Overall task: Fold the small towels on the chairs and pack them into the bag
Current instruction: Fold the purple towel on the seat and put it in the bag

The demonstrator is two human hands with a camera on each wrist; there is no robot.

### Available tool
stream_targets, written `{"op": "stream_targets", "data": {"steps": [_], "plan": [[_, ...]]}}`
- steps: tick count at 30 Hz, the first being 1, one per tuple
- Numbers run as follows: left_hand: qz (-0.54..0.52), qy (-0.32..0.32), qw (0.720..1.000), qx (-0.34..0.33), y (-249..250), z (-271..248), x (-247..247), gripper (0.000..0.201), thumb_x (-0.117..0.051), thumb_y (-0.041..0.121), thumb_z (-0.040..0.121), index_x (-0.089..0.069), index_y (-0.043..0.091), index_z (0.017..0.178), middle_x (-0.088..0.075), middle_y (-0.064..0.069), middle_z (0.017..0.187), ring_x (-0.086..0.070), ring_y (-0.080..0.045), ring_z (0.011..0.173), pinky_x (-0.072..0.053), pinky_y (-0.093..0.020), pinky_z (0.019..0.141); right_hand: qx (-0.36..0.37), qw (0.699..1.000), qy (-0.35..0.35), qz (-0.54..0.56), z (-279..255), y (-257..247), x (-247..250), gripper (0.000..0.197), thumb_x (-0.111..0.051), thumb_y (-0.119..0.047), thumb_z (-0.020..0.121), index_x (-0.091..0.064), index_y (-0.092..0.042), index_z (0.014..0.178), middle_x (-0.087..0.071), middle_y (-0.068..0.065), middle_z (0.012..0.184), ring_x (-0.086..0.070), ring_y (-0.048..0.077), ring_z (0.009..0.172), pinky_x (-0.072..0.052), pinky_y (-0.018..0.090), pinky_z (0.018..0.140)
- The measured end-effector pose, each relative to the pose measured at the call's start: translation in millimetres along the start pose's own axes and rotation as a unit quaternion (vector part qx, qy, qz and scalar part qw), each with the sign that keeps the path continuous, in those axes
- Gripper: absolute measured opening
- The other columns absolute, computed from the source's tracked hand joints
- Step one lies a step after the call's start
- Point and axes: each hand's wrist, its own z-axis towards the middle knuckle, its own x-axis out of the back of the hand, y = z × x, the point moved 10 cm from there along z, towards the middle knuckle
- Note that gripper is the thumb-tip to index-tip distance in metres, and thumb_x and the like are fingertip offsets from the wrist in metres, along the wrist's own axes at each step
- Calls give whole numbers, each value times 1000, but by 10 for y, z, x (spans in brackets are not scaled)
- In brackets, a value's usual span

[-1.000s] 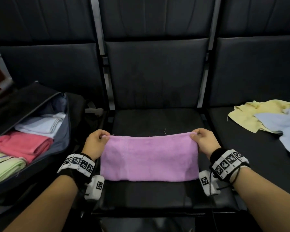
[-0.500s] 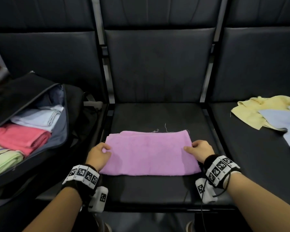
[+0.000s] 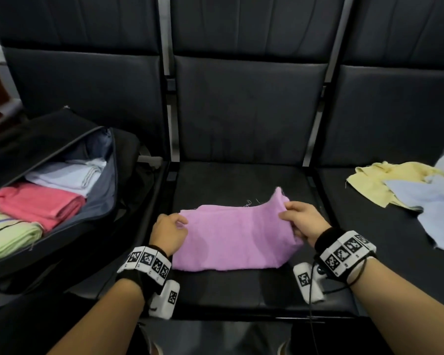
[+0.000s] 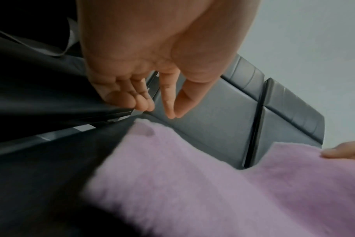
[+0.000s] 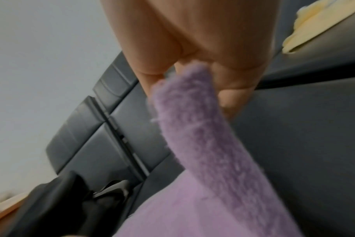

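A pink towel (image 3: 231,239) lies folded on the middle chair seat (image 3: 241,285). My right hand (image 3: 292,216) pinches its right end and holds that end raised off the seat; the right wrist view shows the cloth (image 5: 203,144) running up between thumb and fingers (image 5: 231,96). My left hand (image 3: 169,230) sits at the towel's left edge. In the left wrist view its fingertips (image 4: 168,112) hover just above the towel's corner (image 4: 144,128), loosely curled, with no cloth between them. The open black bag (image 3: 62,149) stands on the left chair.
Inside the bag lie folded white (image 3: 67,175), coral (image 3: 39,203) and green (image 3: 8,234) towels. On the right chair a yellow towel (image 3: 374,183) and a light blue towel (image 3: 436,208) lie unfolded, overlapping. Chair backs rise behind.
The towel was held up by both hands, then laid folded on the seat. Now my right hand lifts its right end, and my left hand no longer holds the cloth.
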Motion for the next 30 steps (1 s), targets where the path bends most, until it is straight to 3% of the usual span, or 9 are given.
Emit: {"op": "stream_targets", "data": {"steps": [5, 8, 10, 13, 15, 19, 23, 25, 30], "plan": [[-249, -104, 961, 58, 168, -85, -260, 13, -57, 5, 93, -68, 8, 90, -62, -7, 80, -53, -17, 63, -41, -26, 56, 35, 997, -68, -11, -111, -368, -834, 26, -58, 8, 86, -69, -3, 107, -51, -1, 65, -43, -2, 39, -30, 14, 35], [-352, -149, 910, 161, 47, -142, -380, 24, -50, 23, 98, -67, 6, 101, -71, -10, 85, -65, -22, 69, -51, -30, 62, 47, 990, -131, -23, -156, -453, -1414, 31, -57, 4, 90, -65, -5, 119, -54, 1, 73, -50, 0, 46, -41, 16, 42], [-382, -159, 888, 201, -70, -155, -428, 37, -45, 36, 100, -70, 10, 95, -73, -8, 82, -67, -24, 76, -53, -32, 70, 17, 980, -196, -17, -214, -372, -1764, 35, -54, -1, 94, -58, -10, 127, -59, 10, 83, -60, 12, 60, -56, 28, 54], [-341, -157, 904, 204, -173, -165, -463, 24, -54, 33, 97, -68, 14, 97, -67, -4, 84, -62, -19, 79, -48, -28, 70, -3, 971, -225, -80, -217, -158, -1891, 34, -52, -11, 98, -52, -20, 131, -61, 13, 100, -62, 28, 81, -57, 47, 72], [-299, -145, 930, 158, -125, -137, -439, 8, -61, 10, 92, -66, 11, 98, -65, -8, 88, -62, -22, 83, -49, -28, 69, 2, 973, -215, -86, -168, -53, -1794, 34, -52, -8, 98, -52, -16, 131, -58, 10, 99, -61, 25, 81, -54, 40, 66], [-247, -95, 961, 80, 14, -129, -323, 40, -62, -20, 80, -58, 2, 113, -61, -15, 97, -59, -25, 92, -51, -34, 82, 36, 974, -199, -102, -101, 59, -1561, 34, -52, 1, 92, -60, -10, 124, -61, 5, 93, -62, 20, 74, -56, 33, 61], [-224, -61, 972, 47, 26, -113, -175, 48, -60, -20, 77, -58, 6, 117, -60, -8, 93, -58, -20, 84, -51, -26, 73, 75, 967, -205, -132, -137, 110, -1488, 30, -60, 2, 86, -69, -20, 106, -65, -1, 89, -60, 12, 67, -54, 25, 57], [-197, -54, 978, 50, -48, -115, -124, 48, -60, -19, 77, -59, 9, 116, -61, -8, 93, -59, -21, 83, -52, -31, 75, 109, 956, -212, -168, -182, 119, -1512, 27, -65, -3, 86, -71, -24, 101, -68, -2, 91, -59, 10, 68, -52, 21, 59], [-107, -25, 991, 82, -295, -136, -105, 47, -65, -10, 75, -60, 10, 117, -63, -7, 89, -64, -29, 90, -52, -36, 84, 153, 912, -233, -301, -297, 266, -1590, 30, -68, -8, 85, -74, -20, 111, -71, -4, 105, -64, 8, 95, -40, -1, 78]]}}
